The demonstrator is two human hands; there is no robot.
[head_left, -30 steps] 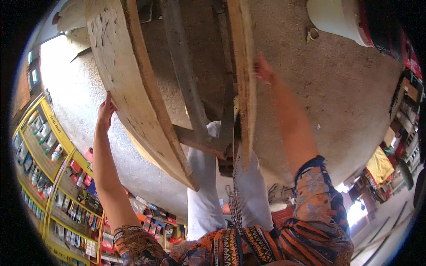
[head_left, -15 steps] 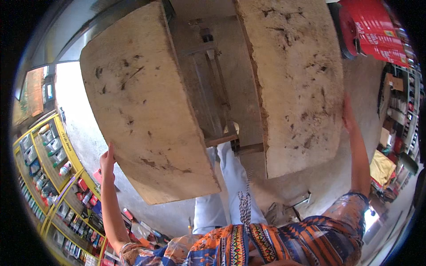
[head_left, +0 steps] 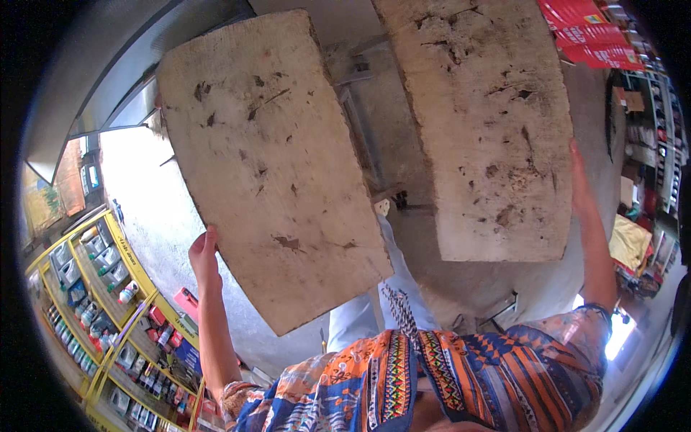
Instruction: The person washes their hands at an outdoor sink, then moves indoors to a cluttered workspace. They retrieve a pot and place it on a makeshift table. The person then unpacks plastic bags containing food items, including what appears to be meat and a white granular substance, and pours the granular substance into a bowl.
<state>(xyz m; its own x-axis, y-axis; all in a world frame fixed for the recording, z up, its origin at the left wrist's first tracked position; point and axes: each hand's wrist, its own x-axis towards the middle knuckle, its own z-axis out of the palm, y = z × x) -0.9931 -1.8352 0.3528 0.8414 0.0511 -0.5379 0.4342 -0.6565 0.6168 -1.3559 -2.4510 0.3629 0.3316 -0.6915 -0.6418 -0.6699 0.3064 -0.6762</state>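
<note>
The left hand [head_left: 205, 258] is partly curled, its thumb against the outer edge of the left board [head_left: 270, 169], below that edge's middle. The right hand [head_left: 583, 189] lies along the outer edge of the right board [head_left: 497, 137], fingers nearly straight; how firmly either hand grips cannot be told. Both pale, scarred boards lie side by side in front of the person, a gap between their inner edges. In that gap a short wooden crosspiece [head_left: 389, 191] shows, near the left board's inner edge. Nearer the body come a patterned cord [head_left: 400, 306], pale trousers [head_left: 351, 317] and a patterned shirt [head_left: 324, 374]. Beyond the left board's outer edge stands a yellow-framed shelf unit [head_left: 134, 265] of bottles; past the right board's far outer corner, red packages [head_left: 601, 36].
</note>
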